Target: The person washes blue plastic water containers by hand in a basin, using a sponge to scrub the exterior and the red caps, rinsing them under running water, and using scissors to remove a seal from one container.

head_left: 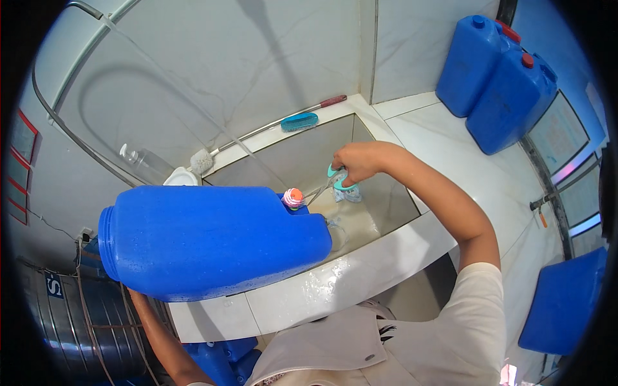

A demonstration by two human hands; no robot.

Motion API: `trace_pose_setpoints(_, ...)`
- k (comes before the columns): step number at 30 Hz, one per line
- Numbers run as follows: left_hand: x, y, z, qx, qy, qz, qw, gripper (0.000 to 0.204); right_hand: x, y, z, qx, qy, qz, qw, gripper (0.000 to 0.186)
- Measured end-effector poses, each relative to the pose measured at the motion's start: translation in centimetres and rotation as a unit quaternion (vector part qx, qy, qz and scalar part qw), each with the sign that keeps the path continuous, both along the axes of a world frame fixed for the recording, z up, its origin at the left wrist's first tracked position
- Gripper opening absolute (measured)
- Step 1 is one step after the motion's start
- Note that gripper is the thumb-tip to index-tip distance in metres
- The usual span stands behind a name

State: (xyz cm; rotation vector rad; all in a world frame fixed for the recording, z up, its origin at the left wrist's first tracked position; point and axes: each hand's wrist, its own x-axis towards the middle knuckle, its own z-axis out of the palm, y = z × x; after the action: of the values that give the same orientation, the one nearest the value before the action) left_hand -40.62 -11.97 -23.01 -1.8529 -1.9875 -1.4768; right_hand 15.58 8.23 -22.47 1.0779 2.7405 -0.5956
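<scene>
Blue plastic jerrycan rests tilted on my hidden left hand; right hand fingers clamp teal-handled scissors at its cap; wet, it may slip.

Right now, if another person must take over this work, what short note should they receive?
Left hand: under the big blue jerrycan, holding it on its side over the sink's front rim.
Right hand: shut on teal-handled scissors, tips pointing at the small capped spout.
Done: jerrycan is tipped toward the basin.
Left: small cap is on; whether it is cut cannot be seen. Two more jerrycans stand at the back right.
</scene>
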Motion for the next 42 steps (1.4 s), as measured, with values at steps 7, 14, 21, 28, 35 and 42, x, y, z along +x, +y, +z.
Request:
trace_pose_setpoints(7,-0.5,-0.3,-0.3,-0.003,-0.005,0.001,1.000,0.016,-2.8,2.3,2.2,0.015,-0.103,0.075,0.992,0.043)
trace_pose_setpoints(14,-0.8,-0.3,-0.7,-0.003,-0.008,-0.005,1.000,0.016,-3.4,3.7,0.0,-0.117,-0.004,0.142,0.983,0.035)
trace_pose_setpoints(21,-1.2,-1.2,-1.4,-0.007,-0.018,-0.001,1.000,0.016,-2.6,-3.5,0.1,0.200,-0.028,0.124,0.972,0.024)
trace_pose_setpoints(28,-1.5,-1.5,-1.8,-0.010,-0.020,-0.004,1.000,0.017,-2.2,-5.2,-2.6,0.273,0.071,0.063,0.957,0.011)
trace_pose_setpoints(35,-2.0,-1.3,-2.0,-0.010,-0.023,-0.010,1.000,0.018,-1.3,-4.6,-1.0,0.197,-0.045,0.070,0.977,0.029)
trace_pose_setpoints(42,-2.5,-1.3,-2.0,-0.007,-0.018,-0.016,1.000,0.018,-2.4,-4.3,-0.7,0.193,-0.013,0.101,0.976,0.029)
